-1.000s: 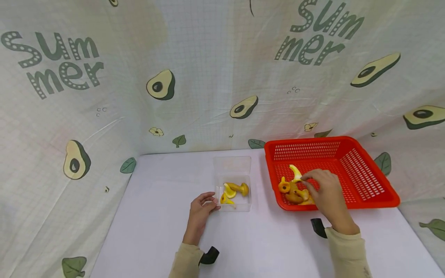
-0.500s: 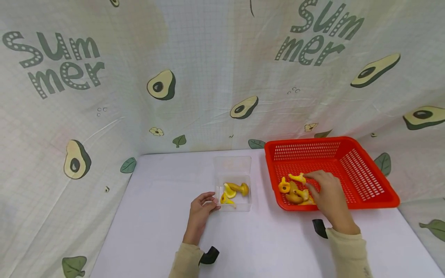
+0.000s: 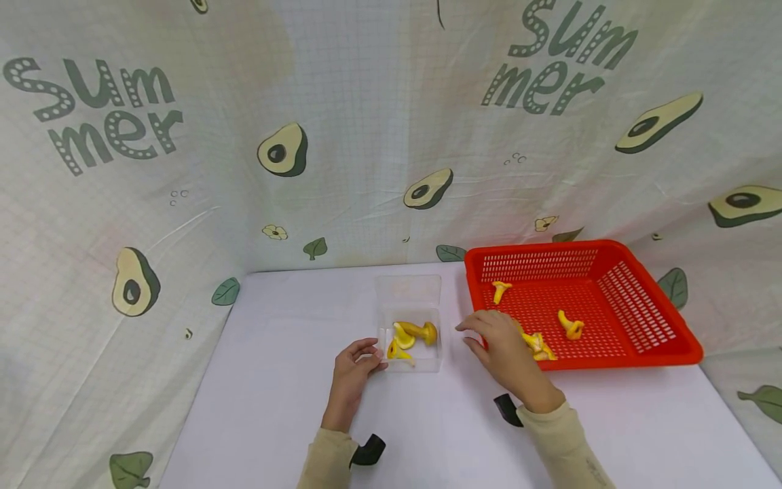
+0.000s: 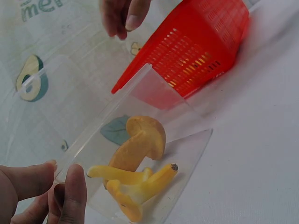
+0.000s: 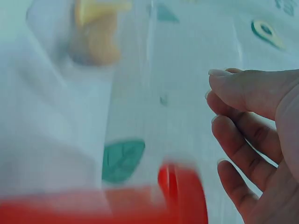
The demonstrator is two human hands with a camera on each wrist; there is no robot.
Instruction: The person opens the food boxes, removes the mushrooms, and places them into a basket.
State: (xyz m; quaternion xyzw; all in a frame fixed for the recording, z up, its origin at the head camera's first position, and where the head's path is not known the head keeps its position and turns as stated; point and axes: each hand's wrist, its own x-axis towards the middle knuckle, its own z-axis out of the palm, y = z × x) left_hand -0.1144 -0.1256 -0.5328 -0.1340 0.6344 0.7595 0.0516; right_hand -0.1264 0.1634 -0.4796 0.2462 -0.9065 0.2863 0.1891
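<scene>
My left hand (image 3: 353,373) pinches the near left side of a clear plastic box (image 3: 408,365); the left wrist view shows thumb and fingers at its wall. Inside lie a tan mushroom (image 4: 144,140) and two yellow mushrooms (image 4: 140,191). Over the left rim of a red basket (image 3: 654,299) hovers my right hand (image 3: 504,350), fingers loosely bent and nothing seen between them. In the basket, one yellow mushroom (image 3: 501,291) lies at the back left and another yellow mushroom (image 3: 571,326) lies near the middle. More yellow mushrooms (image 3: 537,345) are partly behind the right hand.
The box's clear lid (image 3: 408,288) stands raised at its back. Box and basket are on a white table (image 3: 293,326), with a printed curtain (image 3: 354,136) behind and at the sides. A strip of bare table separates box from basket.
My right hand has let go of a mushroom and moved left, out over the basket's rim. Yellow mushrooms now lie spread at the basket's back left and middle. The left hand stays put.
</scene>
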